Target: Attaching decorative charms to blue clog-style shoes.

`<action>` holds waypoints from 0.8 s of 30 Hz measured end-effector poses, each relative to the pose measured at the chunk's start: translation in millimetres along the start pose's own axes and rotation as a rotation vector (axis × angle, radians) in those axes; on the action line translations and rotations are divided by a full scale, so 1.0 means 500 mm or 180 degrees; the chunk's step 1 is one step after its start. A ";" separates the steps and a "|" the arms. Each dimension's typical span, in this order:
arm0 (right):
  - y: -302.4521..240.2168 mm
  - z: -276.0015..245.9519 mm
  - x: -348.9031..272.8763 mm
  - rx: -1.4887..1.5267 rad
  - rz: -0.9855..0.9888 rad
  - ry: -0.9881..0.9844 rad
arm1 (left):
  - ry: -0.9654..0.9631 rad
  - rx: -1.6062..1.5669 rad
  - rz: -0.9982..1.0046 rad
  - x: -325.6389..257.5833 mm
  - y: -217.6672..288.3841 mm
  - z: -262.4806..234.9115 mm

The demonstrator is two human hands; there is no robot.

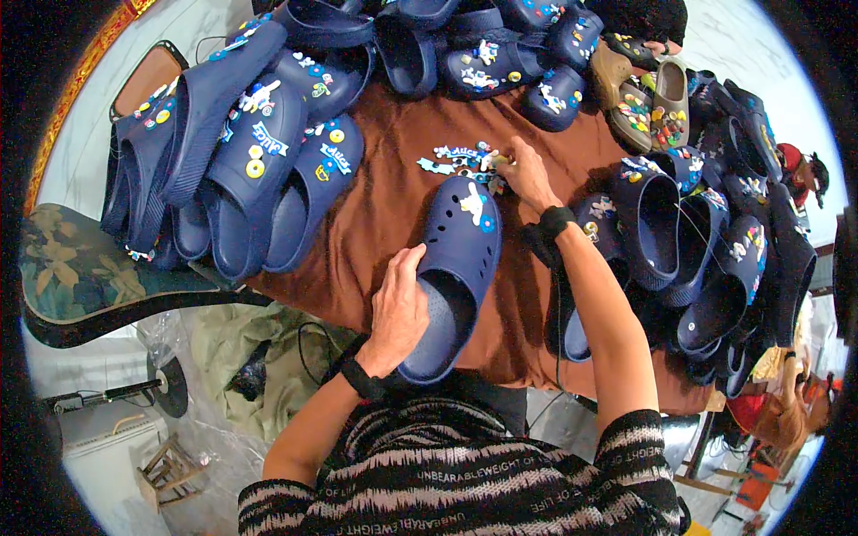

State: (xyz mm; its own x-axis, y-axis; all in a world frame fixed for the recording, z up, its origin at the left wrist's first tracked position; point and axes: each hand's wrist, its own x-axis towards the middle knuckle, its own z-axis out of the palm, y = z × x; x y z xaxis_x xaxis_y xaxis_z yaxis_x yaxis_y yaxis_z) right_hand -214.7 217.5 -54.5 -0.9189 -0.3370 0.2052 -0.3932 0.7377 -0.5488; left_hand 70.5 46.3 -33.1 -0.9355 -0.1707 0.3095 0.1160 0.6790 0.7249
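Note:
In front of me a navy blue clog (460,237) lies with its toe pointing away, a white figure charm and a blue flower charm fixed near the toe. My left hand (399,313) is closed round the left side of its heel part. Just beyond the toe is a small heap of colourful shoe charms (456,161). At the right edge of that heap my right hand (532,179) has its fingers pinched together on a charm, mostly covered by the fingertips. Several holes in the clog's upper are bare.
Brown cloth (384,179) covers the table. Decorated navy clogs (255,161) crowd the left, more clogs (648,223) stand at the right, and others line the far side. Beige clogs (668,103) sit at far right, near another person's hand (660,47). A dark patterned chair (107,277) adjoins the left edge.

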 end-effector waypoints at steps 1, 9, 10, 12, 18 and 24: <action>0.006 -0.007 -0.008 0.0363 -0.0056 -0.0007 | -0.0015 -0.0003 0.0016 0.001 0.001 0.001; -0.095 -0.120 -0.200 0.3214 0.0777 -0.1349 | 0.0114 0.0040 0.0078 -0.004 -0.007 0.002; -0.103 -0.122 -0.227 0.3287 0.0818 -0.1463 | 0.0100 0.0032 0.0080 -0.005 -0.004 0.001; -0.094 -0.107 -0.267 0.3580 0.0882 -0.1476 | 0.0085 0.0038 0.0087 0.001 0.002 0.002; -0.116 -0.096 -0.301 0.3512 0.1268 -0.1031 | 0.0111 0.0052 0.0099 0.002 0.003 0.006; -0.107 -0.094 -0.292 0.2944 0.1180 -0.1120 | 0.0153 0.0068 0.0099 0.004 0.009 0.002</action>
State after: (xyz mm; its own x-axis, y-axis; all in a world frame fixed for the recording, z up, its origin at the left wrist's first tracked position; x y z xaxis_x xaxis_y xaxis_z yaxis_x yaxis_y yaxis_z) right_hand -61.2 254.8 -16.8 -0.8566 -0.4417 -0.2669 0.2248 0.1462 -0.9634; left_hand 68.6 49.8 -30.0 -0.9143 -0.1831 0.3612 0.1370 0.6995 0.7014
